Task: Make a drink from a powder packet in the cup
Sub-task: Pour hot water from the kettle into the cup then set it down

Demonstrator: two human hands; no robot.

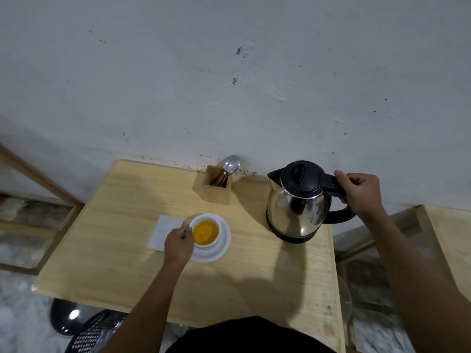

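A white cup [214, 220] holding orange-yellow liquid [206, 231] stands on a white saucer [221, 247] in the middle of the wooden table [254, 276]. My left hand [178, 244] sits at the cup's left rim, its fingers pinched on a small tan piece [194, 217] that looks like the packet; what exactly it is I cannot tell. At the back right a steel electric kettle [298, 207] with a black lid stands upright on the table. My right hand [359, 192] is closed around its black handle.
A white napkin [164, 230] lies left of the saucer. A wooden holder [216, 187] with spoons stands against the wall. A black basket [94, 335] sits below the near-left table edge. Another wooden table [451, 238] stands to the right.
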